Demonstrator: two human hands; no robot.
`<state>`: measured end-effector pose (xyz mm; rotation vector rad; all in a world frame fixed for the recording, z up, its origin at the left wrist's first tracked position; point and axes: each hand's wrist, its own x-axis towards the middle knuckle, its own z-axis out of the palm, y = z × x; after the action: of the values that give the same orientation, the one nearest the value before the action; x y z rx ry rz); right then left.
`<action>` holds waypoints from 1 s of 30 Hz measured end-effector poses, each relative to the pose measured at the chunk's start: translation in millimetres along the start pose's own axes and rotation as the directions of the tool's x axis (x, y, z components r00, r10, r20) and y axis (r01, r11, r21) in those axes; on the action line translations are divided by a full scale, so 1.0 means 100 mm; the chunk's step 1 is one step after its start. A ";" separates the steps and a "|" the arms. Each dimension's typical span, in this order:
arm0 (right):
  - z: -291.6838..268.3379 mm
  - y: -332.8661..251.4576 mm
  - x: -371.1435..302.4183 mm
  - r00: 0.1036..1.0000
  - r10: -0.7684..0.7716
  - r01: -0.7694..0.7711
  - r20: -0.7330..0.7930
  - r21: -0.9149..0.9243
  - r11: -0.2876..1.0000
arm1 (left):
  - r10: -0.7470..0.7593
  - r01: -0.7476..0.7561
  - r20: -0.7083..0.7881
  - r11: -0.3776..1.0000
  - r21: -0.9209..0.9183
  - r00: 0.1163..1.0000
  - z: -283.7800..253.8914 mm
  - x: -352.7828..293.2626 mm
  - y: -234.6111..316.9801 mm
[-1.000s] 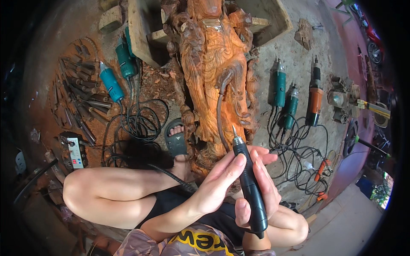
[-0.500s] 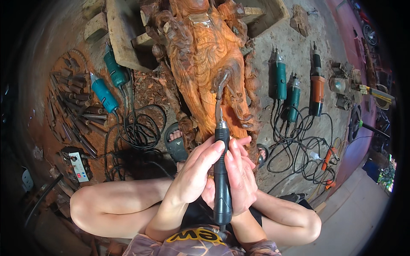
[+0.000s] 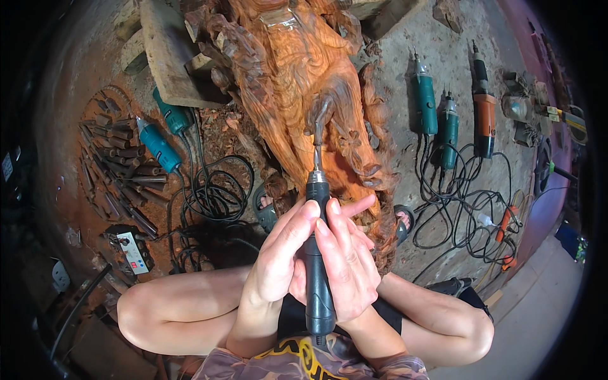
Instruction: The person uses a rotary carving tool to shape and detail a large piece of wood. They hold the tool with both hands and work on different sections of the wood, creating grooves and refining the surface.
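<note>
A black rotary carving handpiece (image 3: pixel 320 297) points away from me along the wood carving (image 3: pixel 297 95). My left hand (image 3: pixel 275 259) is closed round it from the left, thumb lying along the barrel. From the right, my right hand (image 3: pixel 348 266) presses against the same tool, its fingers bent onto the barrel and one finger stretched out to the side. The slim metal bit reaches a dark, curved part (image 3: pixel 322 117) of the carving; whether it touches the wood cannot be made out. The carving is reddish-brown, with flowing folds and darker knotted edges.
Several teal rotary tools (image 3: pixel 158 149) and an orange one (image 3: pixel 485 123) lie on both sides with tangled black cords (image 3: pixel 215 196). Many chisels (image 3: pixel 126 164) fan out at left near a white power strip (image 3: pixel 133 253). A wooden trough (image 3: pixel 168 57) stands behind.
The whole view has turned and shifted slightly. Both hands keep their hold on the handpiece, which now leans a little more to the left at its tip.
</note>
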<state>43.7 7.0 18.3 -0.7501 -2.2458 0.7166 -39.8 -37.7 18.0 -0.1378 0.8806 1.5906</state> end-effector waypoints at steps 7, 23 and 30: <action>-0.01 0.03 -0.02 0.998 0.010 -0.010 0.057 -0.011 1.000 | 0.007 -0.007 -0.001 1.000 -0.002 1.000 0.08 -0.06 0.04; 0.08 0.08 -0.01 0.997 -0.026 0.026 -0.067 0.010 1.000 | 0.136 -0.140 0.060 0.988 0.060 0.989 0.00 0.00 -0.02; 0.32 0.11 0.08 0.926 -0.209 0.175 -0.314 -0.135 0.975 | 0.066 -0.055 0.108 0.993 -0.103 0.992 -0.07 -0.03 0.02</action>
<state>19.2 11.1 -6.2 -0.6336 -2.0261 0.3513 -43.6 -44.5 15.5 -0.0925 0.7251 1.6831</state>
